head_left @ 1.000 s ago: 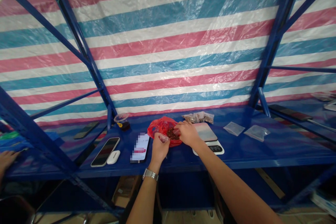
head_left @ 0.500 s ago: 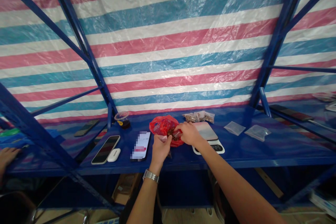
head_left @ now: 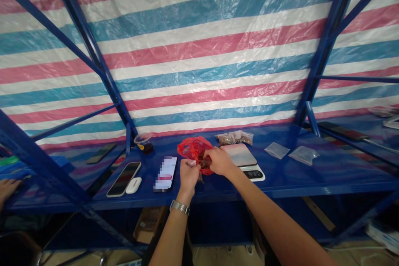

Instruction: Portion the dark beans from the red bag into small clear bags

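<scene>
While the person's left hand (head_left: 190,174) pinches the top of a small clear bag (head_left: 200,178), the right hand (head_left: 220,161) reaches into a red bag (head_left: 192,146) holding brown bits (head_left: 204,163); its fingertips are hidden, so I cannot tell whether they grip anything. The red bag lies ahead at twelve o'clock on the blue table (head_left: 286,178), open on top, its long axis running from ten to four o'clock. Just beside its near edge, the small bag's lower end points toward five o'clock, probably held close to limit spills. From the red bag, a scale (head_left: 254,174) sits at three o'clock, apparently for easy reach, filled bags (head_left: 237,138) at two, and a lit phone (head_left: 170,166) at eight.
</scene>
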Demonstrator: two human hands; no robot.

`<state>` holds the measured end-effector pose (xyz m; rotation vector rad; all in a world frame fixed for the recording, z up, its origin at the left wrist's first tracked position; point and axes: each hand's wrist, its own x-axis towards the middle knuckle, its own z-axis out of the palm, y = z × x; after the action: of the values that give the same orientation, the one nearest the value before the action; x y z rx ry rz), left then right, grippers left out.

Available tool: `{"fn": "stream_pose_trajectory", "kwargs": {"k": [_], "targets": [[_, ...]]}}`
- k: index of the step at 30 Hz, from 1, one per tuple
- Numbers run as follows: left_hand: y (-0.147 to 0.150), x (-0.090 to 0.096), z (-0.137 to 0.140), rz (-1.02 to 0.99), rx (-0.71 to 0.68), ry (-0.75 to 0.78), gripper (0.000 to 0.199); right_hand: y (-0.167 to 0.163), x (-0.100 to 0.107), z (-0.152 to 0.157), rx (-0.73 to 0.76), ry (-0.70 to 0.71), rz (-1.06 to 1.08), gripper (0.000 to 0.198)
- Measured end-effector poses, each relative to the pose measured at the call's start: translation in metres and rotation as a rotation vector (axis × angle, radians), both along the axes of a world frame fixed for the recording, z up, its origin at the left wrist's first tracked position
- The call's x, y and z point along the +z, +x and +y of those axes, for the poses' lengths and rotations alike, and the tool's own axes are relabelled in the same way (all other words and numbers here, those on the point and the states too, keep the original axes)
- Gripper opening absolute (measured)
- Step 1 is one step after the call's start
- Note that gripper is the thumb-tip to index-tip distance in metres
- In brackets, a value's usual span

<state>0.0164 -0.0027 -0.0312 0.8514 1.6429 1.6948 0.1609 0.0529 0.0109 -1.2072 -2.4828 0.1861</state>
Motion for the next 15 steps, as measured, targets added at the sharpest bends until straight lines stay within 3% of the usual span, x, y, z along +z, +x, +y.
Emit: {"fn": "stream_pose_trajectory", "kwargs": {"k": [10,15], "targets": [[0.0,-0.003,0.004,-0.116,0.024,0.028,0.027,0.006,-0.004,0.002,0.123,-0.052,0.072,0.039],[-0.001,-0.002,0.004,-0.099,0.035,0.049,0.025,0.01,-0.011,0.01,0.115,-0.195,0.23,0.036]]}}
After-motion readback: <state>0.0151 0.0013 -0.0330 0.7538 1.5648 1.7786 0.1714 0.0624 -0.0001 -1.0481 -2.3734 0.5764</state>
